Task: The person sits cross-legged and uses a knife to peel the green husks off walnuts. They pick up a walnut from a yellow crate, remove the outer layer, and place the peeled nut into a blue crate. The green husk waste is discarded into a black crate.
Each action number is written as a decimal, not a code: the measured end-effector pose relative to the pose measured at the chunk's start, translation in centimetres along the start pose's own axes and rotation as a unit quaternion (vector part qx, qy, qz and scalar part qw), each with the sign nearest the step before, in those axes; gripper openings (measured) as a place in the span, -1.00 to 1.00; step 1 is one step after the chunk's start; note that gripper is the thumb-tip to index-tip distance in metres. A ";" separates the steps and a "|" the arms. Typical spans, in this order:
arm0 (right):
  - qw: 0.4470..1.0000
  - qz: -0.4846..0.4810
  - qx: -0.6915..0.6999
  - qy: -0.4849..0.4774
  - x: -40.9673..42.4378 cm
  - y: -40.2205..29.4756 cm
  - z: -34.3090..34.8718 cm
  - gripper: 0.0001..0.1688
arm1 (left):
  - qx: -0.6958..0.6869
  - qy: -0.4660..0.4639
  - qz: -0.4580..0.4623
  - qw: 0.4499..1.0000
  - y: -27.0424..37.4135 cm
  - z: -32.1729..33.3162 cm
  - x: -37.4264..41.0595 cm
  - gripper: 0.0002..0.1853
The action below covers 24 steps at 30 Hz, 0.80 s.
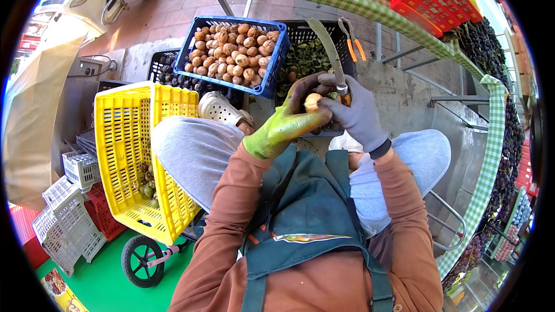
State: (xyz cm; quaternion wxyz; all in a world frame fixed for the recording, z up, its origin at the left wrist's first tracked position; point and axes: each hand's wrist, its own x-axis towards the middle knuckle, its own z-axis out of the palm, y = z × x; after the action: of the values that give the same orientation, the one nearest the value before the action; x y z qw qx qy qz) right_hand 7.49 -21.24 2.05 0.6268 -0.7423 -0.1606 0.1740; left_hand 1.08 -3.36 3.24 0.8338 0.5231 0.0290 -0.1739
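My left hand, in a stained yellow-green glove, is closed around a pale tan walnut. My right hand wears a grey glove with a dark cuff and grips a curved-bladed sickle knife. Its blade points up and away from me, while most of its handle is hidden in the glove. The right thumb reaches across to the walnut. Below the hands, partly covered by them, sits a black plastic crate holding green husk pieces. Orange-handled pliers hang over that crate's far right corner.
A blue crate of shelled-looking walnuts stands ahead, above dark husks. On my left a tipped yellow crate contains greenish nuts. A checked-cloth table with grapes curves around the right side. Red boxes stand ahead right.
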 end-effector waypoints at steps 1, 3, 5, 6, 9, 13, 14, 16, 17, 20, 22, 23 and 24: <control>1.000 0.018 0.023 -0.008 0.1 -0.1 -0.1 -0.53 | -0.008 -0.005 0.010 1.000 -0.1 -0.1 0.0 -0.36; 0.996 0.071 0.044 -0.021 0.2 -0.9 -0.3 -0.54 | -0.022 -0.015 0.030 0.999 -0.1 0.0 0.1 -0.37; 0.989 0.141 0.041 -0.031 0.2 -2.0 -0.5 -0.56 | 0.005 0.016 0.055 0.998 -1.6 -0.7 0.6 -0.37; 0.995 0.097 0.011 -0.014 0.1 -1.9 -0.4 -0.57 | 0.019 0.031 0.067 0.997 -1.8 -0.7 0.8 -0.38; 0.991 -0.056 -0.117 0.019 0.0 -1.1 -0.5 -0.61 | 0.103 0.093 0.126 0.982 -2.3 -0.4 0.7 -0.47; 0.913 -0.232 -0.335 -0.016 -0.2 -1.0 -3.0 -0.62 | 0.141 0.091 0.155 0.973 -1.4 -0.8 0.5 -0.51; 0.900 -0.246 -0.357 -0.035 -0.3 -0.9 -3.3 -0.62 | 0.170 0.097 0.146 0.970 -0.7 -0.9 0.2 -0.53; 0.876 -0.256 -0.403 -0.068 -0.6 -1.2 -3.5 -0.59 | 0.237 0.102 0.165 0.952 -0.5 -1.3 0.2 -0.54; 0.870 -0.262 -0.411 -0.071 -0.6 -1.3 -3.4 -0.59 | 0.247 0.101 0.182 0.946 -0.6 -1.5 0.3 -0.54; 0.856 -0.271 -0.434 -0.073 -0.7 -1.4 -3.3 -0.58 | 0.289 0.090 0.220 0.927 -0.7 -1.7 0.1 -0.53; 0.849 -0.270 -0.449 -0.071 -0.6 -1.7 -3.1 -0.58 | 0.326 0.079 0.231 0.913 -0.3 -1.7 0.0 -0.54; 0.849 -0.271 -0.448 -0.070 -0.6 -1.6 -3.1 -0.58 | 0.300 0.073 0.216 0.926 -0.4 -1.7 -0.1 -0.54; 0.849 -0.273 -0.446 -0.069 -0.6 -1.6 -3.1 -0.58 | 0.274 0.069 0.201 0.938 -0.5 -1.7 -0.1 -0.55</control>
State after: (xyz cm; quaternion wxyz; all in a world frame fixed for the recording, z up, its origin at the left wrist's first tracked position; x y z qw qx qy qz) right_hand 8.35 -23.95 4.16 0.2374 -0.8545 -0.4600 -0.0433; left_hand 1.05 -2.00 2.00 0.6721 0.7367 -0.0680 0.0321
